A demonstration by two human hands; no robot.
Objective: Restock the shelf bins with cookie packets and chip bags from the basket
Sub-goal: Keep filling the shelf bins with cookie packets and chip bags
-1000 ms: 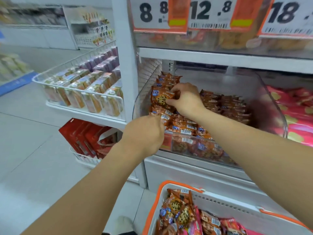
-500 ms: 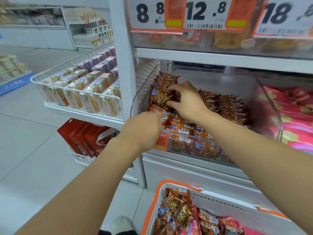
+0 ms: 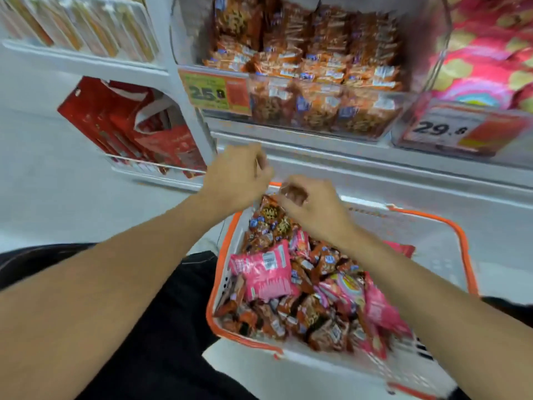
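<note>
An orange-rimmed white basket (image 3: 468,272) on the floor holds several orange cookie packets (image 3: 271,217) and pink chip bags (image 3: 262,269). My left hand (image 3: 236,176) hovers over the basket's far left corner with loosely curled fingers and nothing in it. My right hand (image 3: 313,204) is just right of it, fingers curled above the topmost cookie packet; blur hides any contact. Above, the clear shelf bin (image 3: 372,122) is packed with the same cookie packets. A neighbouring bin to the right holds pink chip bags (image 3: 484,53).
Price tags reading 25.8 (image 3: 213,90) and 29.8 (image 3: 441,128) hang on the bin fronts. Red boxes (image 3: 129,125) sit in a low wire rack at left, with a wire bin of boxed snacks (image 3: 80,24) above. My dark-trousered legs (image 3: 158,313) are beside the basket.
Both hands have left the cookie bin and dropped to the basket. The view has tilted down from the shelf to the basket.
</note>
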